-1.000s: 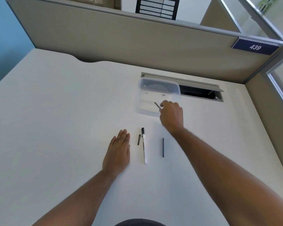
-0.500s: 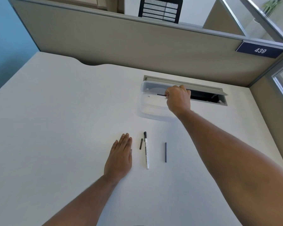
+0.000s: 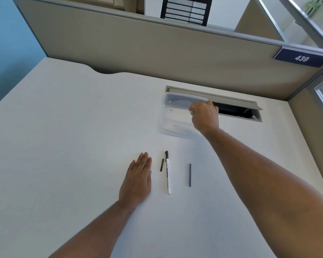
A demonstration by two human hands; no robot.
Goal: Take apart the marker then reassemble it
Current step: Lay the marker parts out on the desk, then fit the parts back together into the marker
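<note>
Moved: right hand (image 3: pixel 203 116), now over clear container (image 3: pixel 168 101), fingers curled; contents cannot be told, small part seen earlier no longer visible. Left hand (image 3: pixel 138 179): flat, released, on desk (image 3: pixel 63 146). Marker barrel (image 3: pixel 167 174), cap piece (image 3: pixel 162 164), ink rod (image 3: pixel 190 175) on desk, disassembled; reassembly pending.

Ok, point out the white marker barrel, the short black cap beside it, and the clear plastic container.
white marker barrel (image 3: pixel 168 178): head view, middle of the white body.
short black cap (image 3: pixel 162 164): head view, its middle, just left of the barrel.
clear plastic container (image 3: pixel 172 125): head view, its near wall.
</note>
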